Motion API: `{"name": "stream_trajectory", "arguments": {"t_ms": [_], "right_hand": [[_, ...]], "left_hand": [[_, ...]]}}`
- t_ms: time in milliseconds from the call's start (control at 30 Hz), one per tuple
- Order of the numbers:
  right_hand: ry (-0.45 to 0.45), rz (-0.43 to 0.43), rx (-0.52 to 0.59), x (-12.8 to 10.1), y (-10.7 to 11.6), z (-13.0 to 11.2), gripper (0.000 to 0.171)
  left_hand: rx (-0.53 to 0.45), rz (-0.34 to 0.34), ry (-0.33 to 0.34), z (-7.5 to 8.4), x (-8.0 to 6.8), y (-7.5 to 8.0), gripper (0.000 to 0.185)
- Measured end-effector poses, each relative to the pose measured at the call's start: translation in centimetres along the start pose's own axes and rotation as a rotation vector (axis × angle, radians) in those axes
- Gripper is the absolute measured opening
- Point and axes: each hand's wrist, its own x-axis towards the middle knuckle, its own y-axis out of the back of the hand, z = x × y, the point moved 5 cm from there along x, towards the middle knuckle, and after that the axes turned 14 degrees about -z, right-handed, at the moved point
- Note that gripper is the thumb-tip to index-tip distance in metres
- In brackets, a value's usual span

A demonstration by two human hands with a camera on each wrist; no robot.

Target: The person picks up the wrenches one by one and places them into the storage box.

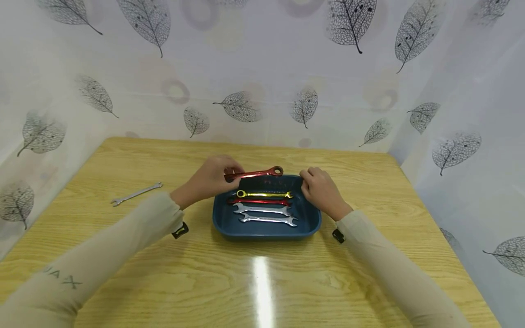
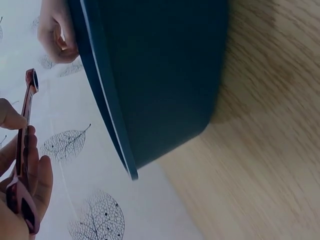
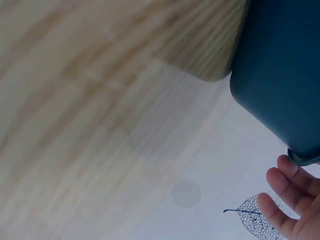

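My left hand (image 1: 209, 180) holds a red combination wrench (image 1: 256, 173) between thumb and fingers, its ring end pointing right, over the far rim of a blue bin (image 1: 266, 236). In the left wrist view the red wrench (image 2: 25, 112) lies along the fingers. At the bin's far right corner, my right hand (image 1: 324, 191) grips the rim; in the right wrist view its fingertips (image 3: 283, 162) reach that rim from outside. Inside the bin lie a yellow wrench (image 1: 264, 194), another red wrench (image 1: 262, 201) and two silver open-end wrenches (image 1: 262, 210), roughly parallel.
A silver wrench (image 1: 136, 194) lies on the wooden table (image 1: 184, 282), left of the bin and beyond the left forearm. Behind the table hangs a pale curtain (image 1: 262, 59) with leaf prints, which also runs along both sides.
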Motion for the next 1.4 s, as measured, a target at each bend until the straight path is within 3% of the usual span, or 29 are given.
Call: {"name": "stream_trajectory", "arguments": {"t_ms": [567,933,1167,1400], "right_hand": [[0.015,0.021,0.006,-0.1,0.0,0.0,0.005],[0.019,0.024,0.013,0.0,0.0,0.0,0.006],[0.028,0.023,0.011,0.0,0.0,0.0,0.007],[0.012,0.014,0.022,0.0,0.0,0.0,0.005]], "left_hand": [[-0.110,-0.189,-0.007,2.4,0.7,-3.9,0.011],[-0.101,-0.248,-0.013,3.4,1.2,-5.0,0.013],[-0.136,-0.278,-0.051,4.2,1.0,-5.4,0.012],[-0.103,-0.334,-0.045,4.4,1.1,-6.1,0.012]]}}
